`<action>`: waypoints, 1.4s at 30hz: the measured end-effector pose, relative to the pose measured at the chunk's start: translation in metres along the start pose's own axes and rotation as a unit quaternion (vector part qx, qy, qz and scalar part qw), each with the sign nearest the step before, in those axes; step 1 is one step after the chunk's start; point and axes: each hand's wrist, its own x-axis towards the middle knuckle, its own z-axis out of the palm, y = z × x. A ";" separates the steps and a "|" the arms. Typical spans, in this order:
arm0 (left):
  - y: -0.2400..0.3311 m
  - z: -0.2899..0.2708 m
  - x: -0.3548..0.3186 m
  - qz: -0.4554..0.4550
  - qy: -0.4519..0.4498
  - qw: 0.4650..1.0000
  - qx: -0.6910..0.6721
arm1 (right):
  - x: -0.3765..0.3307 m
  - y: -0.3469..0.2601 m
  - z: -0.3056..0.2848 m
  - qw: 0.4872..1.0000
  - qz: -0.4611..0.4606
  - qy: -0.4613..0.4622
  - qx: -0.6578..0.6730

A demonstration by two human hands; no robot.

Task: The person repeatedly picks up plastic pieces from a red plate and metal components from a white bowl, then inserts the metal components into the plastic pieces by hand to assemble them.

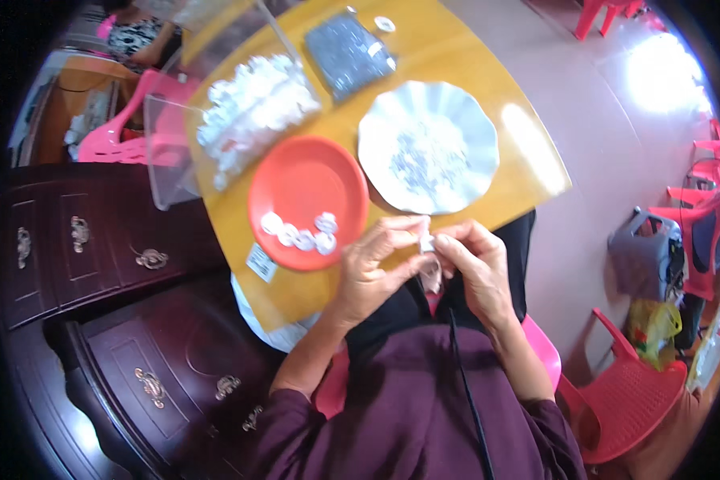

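Observation:
Both my hands meet over the near edge of the table, just below a white scalloped plate (374, 172). Between the fingertips of my left hand (374, 260) is a small white plastic piece (426, 237). My right hand (478, 260) pinches the same piece from the other side. Many tiny silvery parts (430, 160) lie heaped on the white plate. Left of it sits a round orange plate (308, 176), with several small round white pieces (305, 238) along its near side. Fine detail of the held piece is too small to make out.
A clear plastic bin (162, 152) full of white pieces (256, 104) stands at the table's far left. Behind the plates lie a grey plastic bag (348, 54) and a white roll (384, 24). Dark drawers (112, 248) flank me on the left; a red chair (628, 392) stands right.

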 end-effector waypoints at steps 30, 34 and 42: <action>-0.028 -0.094 0.017 -0.014 0.079 0.944 0.321 | 0.098 -0.061 -0.027 0.671 -0.258 0.077 -0.691; -0.025 -0.092 0.000 -0.056 0.066 0.943 0.322 | 0.107 -0.056 -0.026 0.665 -0.260 0.082 -0.695; -0.017 -0.087 -0.015 -0.080 0.054 0.950 0.298 | 0.115 -0.062 -0.028 0.679 -0.269 0.084 -0.678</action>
